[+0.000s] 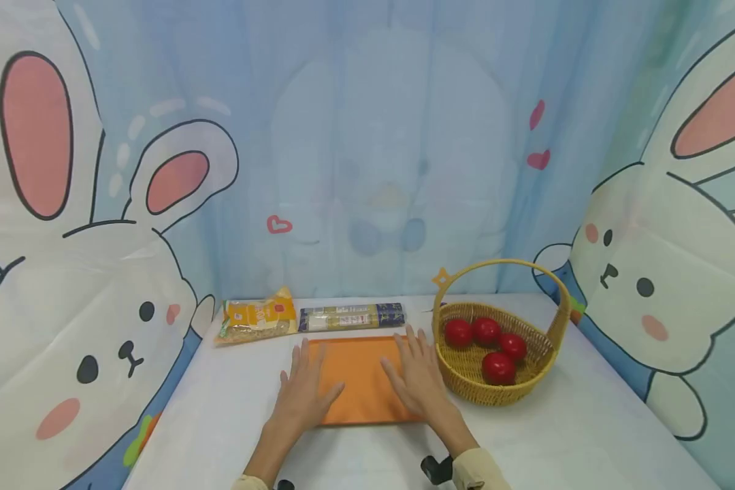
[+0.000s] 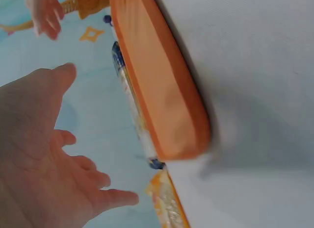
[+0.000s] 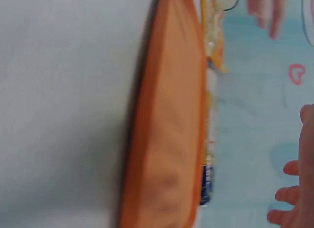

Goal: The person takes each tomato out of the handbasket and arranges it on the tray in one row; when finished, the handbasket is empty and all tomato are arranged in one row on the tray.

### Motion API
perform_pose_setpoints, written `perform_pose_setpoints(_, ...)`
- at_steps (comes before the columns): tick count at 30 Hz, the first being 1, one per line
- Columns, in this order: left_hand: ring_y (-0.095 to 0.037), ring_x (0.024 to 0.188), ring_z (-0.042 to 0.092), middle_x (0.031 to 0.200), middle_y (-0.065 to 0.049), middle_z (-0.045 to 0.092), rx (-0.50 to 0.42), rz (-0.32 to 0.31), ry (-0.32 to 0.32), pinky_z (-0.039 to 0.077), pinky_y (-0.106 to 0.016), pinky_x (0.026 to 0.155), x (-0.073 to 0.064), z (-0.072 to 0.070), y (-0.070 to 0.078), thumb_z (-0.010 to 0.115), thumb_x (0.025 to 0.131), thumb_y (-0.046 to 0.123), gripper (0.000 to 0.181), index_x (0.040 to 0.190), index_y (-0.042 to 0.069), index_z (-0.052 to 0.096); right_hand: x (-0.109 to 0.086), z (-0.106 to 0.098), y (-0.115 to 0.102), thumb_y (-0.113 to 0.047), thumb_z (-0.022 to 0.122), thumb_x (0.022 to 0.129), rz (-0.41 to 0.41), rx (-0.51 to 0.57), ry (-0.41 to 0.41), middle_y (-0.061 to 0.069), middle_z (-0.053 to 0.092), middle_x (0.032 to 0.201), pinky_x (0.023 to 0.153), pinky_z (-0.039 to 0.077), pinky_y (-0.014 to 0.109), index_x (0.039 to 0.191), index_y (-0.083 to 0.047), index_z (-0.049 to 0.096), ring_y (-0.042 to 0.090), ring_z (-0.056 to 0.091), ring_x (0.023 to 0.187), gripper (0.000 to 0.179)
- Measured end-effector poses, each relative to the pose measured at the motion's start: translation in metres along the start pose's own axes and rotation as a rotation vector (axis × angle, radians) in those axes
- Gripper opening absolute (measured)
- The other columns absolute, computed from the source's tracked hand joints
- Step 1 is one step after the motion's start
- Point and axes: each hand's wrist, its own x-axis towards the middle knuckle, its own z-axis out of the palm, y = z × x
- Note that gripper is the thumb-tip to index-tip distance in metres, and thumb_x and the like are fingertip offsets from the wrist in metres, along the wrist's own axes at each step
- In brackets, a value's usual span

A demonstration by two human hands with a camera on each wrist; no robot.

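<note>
We see the orange tray (image 1: pixel 358 381) lying on the white table (image 1: pixel 220 422), below the person's two hands. Over the tray's left edge we find the left hand (image 1: pixel 303 395), its fingers spread and holding nothing; over the tray's right part hovers the right hand (image 1: pixel 419 378), likewise spread and free of any object. Both wrist views show us the hands raised apart from the tray. Behind the tray's left corner lies a yellow bag (image 1: pixel 258 318) with a clear lower part, and just behind the tray's far edge we see a navy and gold packet (image 1: pixel 352 318) lying lengthwise. Just right of the tray stands a woven basket (image 1: pixel 484 395) with a tall handle, holding four round red fruits (image 1: pixel 499 368).
</note>
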Motion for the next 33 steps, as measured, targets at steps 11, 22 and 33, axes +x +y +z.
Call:
perform_pose_setpoints(11,-0.06,0.157,0.019,0.167,-0.04,0.028,-0.223,-0.212,-0.253,0.012,-0.082,0.123,-0.03,-0.005,-0.064,0.081,0.097,0.042,0.1,0.162,-0.013,0.03,0.016,-0.107,0.033,-0.018,0.079,0.1,0.04,0.268,-0.018,0.006,0.078,0.102,0.079,0.064,0.037,0.116,-0.003,0.074,0.018,0.072,0.09,0.022)
perform_pose_setpoints(22,-0.068,0.151,0.023,0.164,-0.047,0.023,-0.24,-0.195,-0.285,0.01,-0.081,0.123,-0.025,0.007,-0.065,0.076,0.102,0.03,0.086,0.161,-0.014,0.032,0.065,-0.108,0.141,-0.019,0.083,0.095,0.268,0.19,-0.167,0.035,0.069,0.124,0.099,0.059,0.061,0.132,0.017,0.062,0.051,0.066,0.117,0.056)
perform_pose_setpoints(33,-0.065,0.151,0.03,0.166,-0.04,0.03,-0.194,-0.285,-0.34,0.02,-0.077,0.125,-0.02,0.006,-0.071,0.08,0.1,0.032,0.085,0.163,-0.007,0.038,0.096,-0.075,0.157,-0.011,0.088,0.085,0.246,0.154,-0.297,0.039,0.066,0.127,0.099,0.057,0.063,0.128,0.02,0.063,0.057,0.063,0.119,0.059)
